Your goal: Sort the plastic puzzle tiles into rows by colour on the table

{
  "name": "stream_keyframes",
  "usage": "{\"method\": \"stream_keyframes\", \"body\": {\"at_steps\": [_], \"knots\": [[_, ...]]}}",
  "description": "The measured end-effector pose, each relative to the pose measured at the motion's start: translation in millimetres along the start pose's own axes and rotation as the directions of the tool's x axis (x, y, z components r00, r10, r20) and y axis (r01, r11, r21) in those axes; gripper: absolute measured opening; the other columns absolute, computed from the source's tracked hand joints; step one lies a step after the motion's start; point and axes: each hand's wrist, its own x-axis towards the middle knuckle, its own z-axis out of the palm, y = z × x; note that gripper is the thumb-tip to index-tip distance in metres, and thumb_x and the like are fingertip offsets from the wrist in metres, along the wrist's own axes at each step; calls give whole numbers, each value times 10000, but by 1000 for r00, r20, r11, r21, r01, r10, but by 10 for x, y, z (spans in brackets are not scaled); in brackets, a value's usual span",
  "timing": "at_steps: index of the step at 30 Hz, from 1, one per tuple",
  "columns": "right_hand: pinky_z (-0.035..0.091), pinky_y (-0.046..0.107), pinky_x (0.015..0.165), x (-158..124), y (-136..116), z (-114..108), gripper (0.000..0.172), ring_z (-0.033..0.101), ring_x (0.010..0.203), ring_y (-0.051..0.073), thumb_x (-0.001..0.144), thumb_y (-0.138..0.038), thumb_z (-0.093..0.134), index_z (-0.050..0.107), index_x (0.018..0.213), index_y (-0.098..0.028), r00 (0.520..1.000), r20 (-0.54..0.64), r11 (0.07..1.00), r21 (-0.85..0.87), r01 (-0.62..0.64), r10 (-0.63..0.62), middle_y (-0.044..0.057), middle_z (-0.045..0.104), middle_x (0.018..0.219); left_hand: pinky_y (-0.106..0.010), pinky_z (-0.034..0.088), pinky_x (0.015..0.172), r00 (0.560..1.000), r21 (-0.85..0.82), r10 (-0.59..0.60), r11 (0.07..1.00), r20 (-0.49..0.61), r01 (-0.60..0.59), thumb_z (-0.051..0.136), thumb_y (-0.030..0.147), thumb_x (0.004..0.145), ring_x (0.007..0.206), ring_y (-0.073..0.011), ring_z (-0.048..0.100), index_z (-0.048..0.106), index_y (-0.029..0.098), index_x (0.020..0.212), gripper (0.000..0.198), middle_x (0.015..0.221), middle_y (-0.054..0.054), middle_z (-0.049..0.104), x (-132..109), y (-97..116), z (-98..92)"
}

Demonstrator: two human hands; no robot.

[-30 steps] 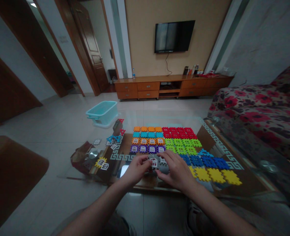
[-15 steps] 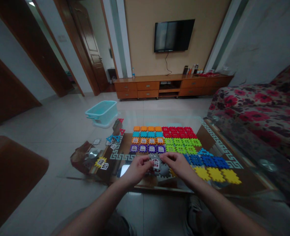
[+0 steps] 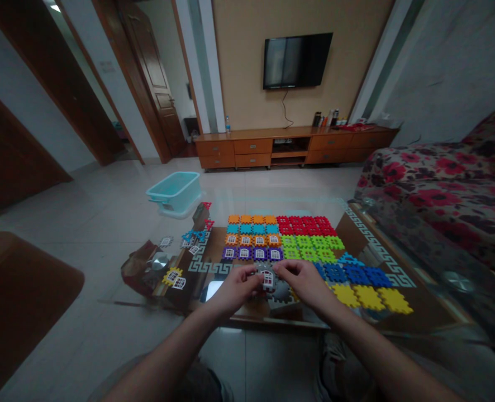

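Observation:
Between my two hands is a grey interlocking building tile with a white arched window frame (image 3: 267,278) in it. My left hand (image 3: 239,287) has its fingers closed on the tile's left side. At the tile's upper right, my right hand (image 3: 301,277) pinches the edge. Below it, another grey tile (image 3: 283,291) lies on the glass table, partly covered. Just beyond my hands runs a row of purple tiles (image 3: 251,253) with white windows. Blue tiles (image 3: 352,274) and yellow tiles (image 3: 370,298) lie right of my right hand.
Orange, turquoise, red (image 3: 304,225) and lime-green tiles (image 3: 312,248) form rows farther back on the glass table. Loose window pieces and a yellow tile (image 3: 172,276) lie at the left. A teal bin (image 3: 176,192) stands on the floor, and a flowered sofa (image 3: 440,178) is at right.
Both hands stay nearly in place, still holding the grey tile. The tile and its window have tilted slightly between the fingers.

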Motion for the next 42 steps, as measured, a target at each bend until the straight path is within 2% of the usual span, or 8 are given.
{"method": "stream_keyframes", "body": {"at_steps": [10,12,14,16,18,20,22,42], "knots": [[436,280,606,19,1,3,370,580,635,180,776,-501,587,712,688,-164,1000,-28,999,-45,-7,6,24,671,650,-339,514,767,997,10,-36,999,-64,37,700,433,789,809,-181,673,642,159,1016,360,938,-87,701,16,-7,-18],[427,285,604,36,33,-14,375,573,635,186,776,-499,582,720,707,-158,998,-67,998,-62,-17,13,31,671,653,-341,514,764,992,81,-6,997,-128,16,688,406,791,809,-183,669,613,156,1049,367,922,-85,695,10,13,-35],[422,291,605,51,67,-36,379,572,638,194,773,-501,578,721,704,-156,993,-116,997,-72,-34,25,41,674,664,-344,508,778,975,272,120,960,-188,-65,672,355,795,827,-185,656,589,162,1091,363,924,-78,688,-17,53,-47],[425,297,615,61,90,-55,380,579,651,201,772,-502,573,718,689,-160,988,-153,997,-64,-47,37,49,683,683,-352,491,817,930,559,322,811,-176,-174,667,291,781,873,-193,634,592,177,1090,338,951,-69,675,-63,101,-51],[431,298,625,62,95,-62,375,588,665,206,768,-500,571,714,677,-165,984,-173,997,-51,-54,44,52,689,696,-352,472,841,869,780,485,580,-99,-234,666,241,762,914,-203,607,610,190,1038,286,968,-61,655,-111,139,-46],[430,295,618,54,87,-55,377,590,665,206,768,-505,569,711,673,-168,982,-179,997,-49,-65,55,49,687,688,-342,461,841,835,874,550,412,-14,-257,648,219,775,935,-209,588,614,194,986,215,963,-59,637,-145,152,-34],[423,292,603,43,79,-39,383,587,655,202,770,-513,565,712,670,-174,983,-172,995,-55,-77,67,45,681,674,-331,459,831,829,898,558,348,33,-269,619,208,806,940,-208,581,608,198,988,182,963,-61,630,-157,138,-24],[440,304,626,48,162,2,374,603,657,201,787,-494,567,713,661,-174,990,-126,995,-60,-76,68,46,699,689,-341,484,822,846,910,517,275,132,-310,607,211,856,931,-210,606,634,195,990,138,971,-76,656,-119,10,-86]]}}
